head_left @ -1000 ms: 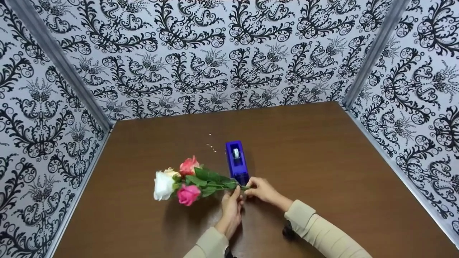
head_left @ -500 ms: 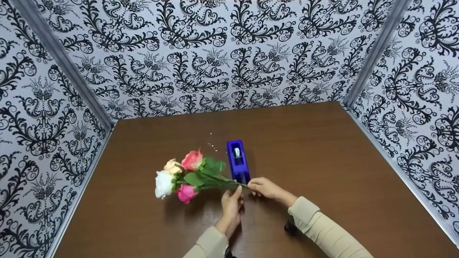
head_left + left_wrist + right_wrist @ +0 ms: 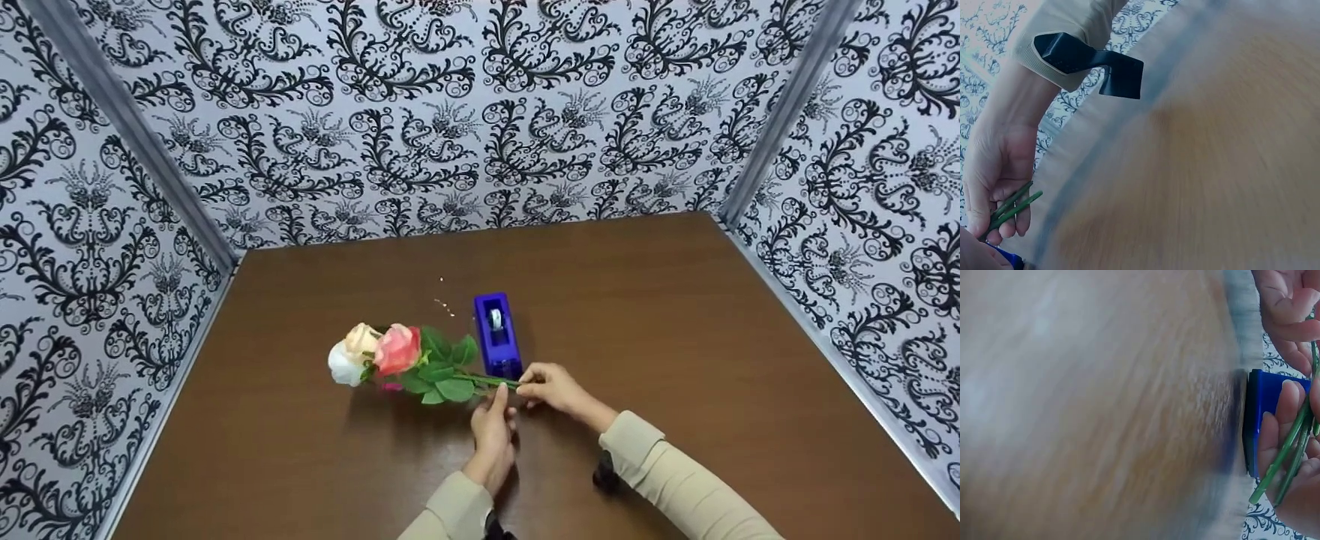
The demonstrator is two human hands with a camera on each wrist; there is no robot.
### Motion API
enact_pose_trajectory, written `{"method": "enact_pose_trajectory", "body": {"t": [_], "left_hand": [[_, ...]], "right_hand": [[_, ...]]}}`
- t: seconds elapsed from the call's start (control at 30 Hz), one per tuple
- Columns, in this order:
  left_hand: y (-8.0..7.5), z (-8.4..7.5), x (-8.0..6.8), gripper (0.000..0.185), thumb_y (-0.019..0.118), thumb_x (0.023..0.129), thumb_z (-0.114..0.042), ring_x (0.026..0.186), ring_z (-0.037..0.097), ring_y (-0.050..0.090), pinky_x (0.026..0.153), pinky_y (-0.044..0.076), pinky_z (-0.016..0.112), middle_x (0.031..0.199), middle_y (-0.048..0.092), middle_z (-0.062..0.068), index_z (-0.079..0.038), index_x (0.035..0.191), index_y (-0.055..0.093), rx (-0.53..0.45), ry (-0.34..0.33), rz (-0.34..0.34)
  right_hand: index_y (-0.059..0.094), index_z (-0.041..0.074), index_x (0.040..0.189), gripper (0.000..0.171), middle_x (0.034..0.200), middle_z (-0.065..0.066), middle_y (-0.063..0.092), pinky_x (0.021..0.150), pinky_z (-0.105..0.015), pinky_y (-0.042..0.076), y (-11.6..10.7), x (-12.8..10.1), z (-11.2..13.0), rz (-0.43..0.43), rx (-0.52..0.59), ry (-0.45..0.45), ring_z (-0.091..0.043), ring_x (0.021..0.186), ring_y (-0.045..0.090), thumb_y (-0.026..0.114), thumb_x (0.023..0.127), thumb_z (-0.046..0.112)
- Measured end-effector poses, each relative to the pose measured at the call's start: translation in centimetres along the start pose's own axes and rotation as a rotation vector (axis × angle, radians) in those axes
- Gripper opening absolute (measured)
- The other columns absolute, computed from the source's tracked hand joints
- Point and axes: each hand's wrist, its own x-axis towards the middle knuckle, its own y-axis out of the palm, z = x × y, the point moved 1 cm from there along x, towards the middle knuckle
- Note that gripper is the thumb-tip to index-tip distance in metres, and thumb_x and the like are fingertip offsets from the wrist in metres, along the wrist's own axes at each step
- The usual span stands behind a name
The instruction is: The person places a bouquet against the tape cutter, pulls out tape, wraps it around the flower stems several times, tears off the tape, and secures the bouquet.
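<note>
A bunch of artificial-looking roses (image 3: pixel 397 351) points left in the head view: white, cream and coral heads show, and only a sliver of the pink one. My left hand (image 3: pixel 493 435) holds the green stems (image 3: pixel 484 379) from the near side, thumb against them and fingers beneath. Close by on the right, my right hand (image 3: pixel 553 388) pinches the stem ends between thumb and fingers. In the right wrist view, cut stem tips (image 3: pixel 1278 467) stick out past the fingers. Just behind the hands stands a blue tape dispenser (image 3: pixel 504 352) with a tape roll (image 3: pixel 496 319) in it.
Several small pale scraps (image 3: pixel 444 306) lie on the brown table (image 3: pixel 637 300) left of the dispenser. Patterned walls (image 3: pixel 480 135) enclose the table at the back and both sides. A dark wrist mount (image 3: pixel 606 474) hangs under the right sleeve.
The bunch has turned about its stems: the coral rose has come to the front and the pink one has gone underneath. My left hand has shifted slightly right.
</note>
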Motion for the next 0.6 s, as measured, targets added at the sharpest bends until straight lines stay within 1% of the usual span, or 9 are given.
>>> {"method": "enact_pose_trajectory", "body": {"t": [0.03, 0.13, 0.17, 0.27, 0.3, 0.37, 0.47, 0.53, 0.6], "left_hand": [[0.0, 0.0, 0.0, 0.023, 0.056, 0.091, -0.022, 0.044, 0.002, 0.036, 0.044, 0.029, 0.016, 0.054, 0.044, -0.007, -0.003, 0.099, 0.047, 0.005, 0.0, -0.002], [-0.1, 0.5, 0.4, 0.026, 0.057, 0.09, -0.027, 0.041, 0.001, 0.033, 0.042, 0.025, 0.016, 0.053, 0.041, -0.009, -0.006, 0.102, 0.048, -0.002, -0.006, 0.001], [-0.2, 0.7, 0.7, 0.027, 0.058, 0.09, -0.029, 0.04, 0.001, 0.031, 0.041, 0.024, 0.016, 0.052, 0.04, -0.009, -0.007, 0.102, 0.049, 0.007, -0.008, 0.001], [-0.4, 0.9, 1.0, 0.026, 0.057, 0.09, -0.029, 0.04, 0.001, 0.029, 0.041, 0.023, 0.017, 0.051, 0.038, -0.008, -0.006, 0.101, 0.051, 0.027, -0.002, 0.013], [-0.4, 0.9, 1.1, 0.026, 0.056, 0.091, -0.028, 0.04, 0.002, 0.028, 0.041, 0.022, 0.017, 0.051, 0.038, -0.008, -0.006, 0.103, 0.051, 0.031, 0.001, 0.017], [-0.4, 0.8, 1.2, 0.029, 0.055, 0.091, -0.029, 0.041, 0.002, 0.029, 0.041, 0.023, 0.017, 0.052, 0.038, -0.008, -0.004, 0.105, 0.052, 0.038, 0.002, 0.028], [-0.4, 0.8, 1.3, 0.031, 0.054, 0.092, -0.03, 0.041, 0.002, 0.03, 0.042, 0.023, 0.017, 0.053, 0.038, -0.008, -0.004, 0.109, 0.05, 0.032, -0.002, 0.037], [-0.3, 0.8, 1.3, 0.026, 0.055, 0.092, -0.03, 0.041, 0.002, 0.031, 0.041, 0.023, 0.017, 0.052, 0.038, -0.008, -0.006, 0.103, 0.051, 0.014, -0.007, 0.04], [-0.3, 0.8, 1.4, 0.02, 0.055, 0.091, -0.028, 0.04, 0.002, 0.03, 0.041, 0.023, 0.016, 0.051, 0.038, -0.008, -0.009, 0.094, 0.051, -0.004, -0.002, 0.038]], "right_hand": [[0.056, -0.015, 0.087, 0.015, 0.074, -0.007, 0.06, 0.064, -0.048, 0.052, 0.0, -0.1, 0.4, 0.007, 0.005, -0.01, -0.039, 0.065, 0.06, 0.061, 0.083, -0.001], [0.058, -0.012, 0.088, 0.019, 0.077, -0.01, 0.061, 0.066, -0.045, 0.052, -0.2, -0.2, 0.6, 0.043, -0.038, 0.007, -0.039, 0.068, 0.061, 0.06, 0.087, 0.007], [0.059, -0.01, 0.089, 0.022, 0.077, -0.012, 0.062, 0.066, -0.042, 0.052, -0.3, -0.1, 0.5, 0.059, -0.06, 0.015, -0.035, 0.067, 0.062, 0.058, 0.089, 0.011], [0.061, -0.007, 0.089, 0.032, 0.075, -0.015, 0.065, 0.061, -0.032, 0.05, -0.6, 0.4, -0.6, 0.103, -0.135, 0.036, -0.017, 0.061, 0.061, 0.051, 0.094, 0.024], [0.061, -0.007, 0.089, 0.035, 0.075, -0.016, 0.065, 0.059, -0.031, 0.049, -0.6, 0.5, -0.5, 0.113, -0.149, 0.033, -0.016, 0.06, 0.06, 0.048, 0.095, 0.025], [0.06, -0.009, 0.086, 0.036, 0.07, -0.016, 0.064, 0.055, -0.028, 0.046, -0.6, 0.6, -0.6, 0.129, -0.163, 0.019, -0.013, 0.056, 0.056, 0.046, 0.096, 0.023], [0.06, -0.009, 0.085, 0.031, 0.067, -0.015, 0.06, 0.052, -0.024, 0.041, -0.6, 0.8, -0.7, 0.135, -0.16, -0.013, -0.01, 0.055, 0.05, 0.048, 0.095, 0.018], [0.061, -0.009, 0.085, 0.029, 0.067, -0.015, 0.059, 0.053, -0.023, 0.04, -0.6, 0.8, -0.8, 0.126, -0.153, -0.024, -0.01, 0.056, 0.049, 0.049, 0.094, 0.016], [0.062, -0.009, 0.086, 0.026, 0.069, -0.018, 0.059, 0.054, -0.024, 0.042, -0.6, 0.9, -0.9, 0.106, -0.146, -0.026, -0.011, 0.057, 0.049, 0.051, 0.093, 0.014]]}}
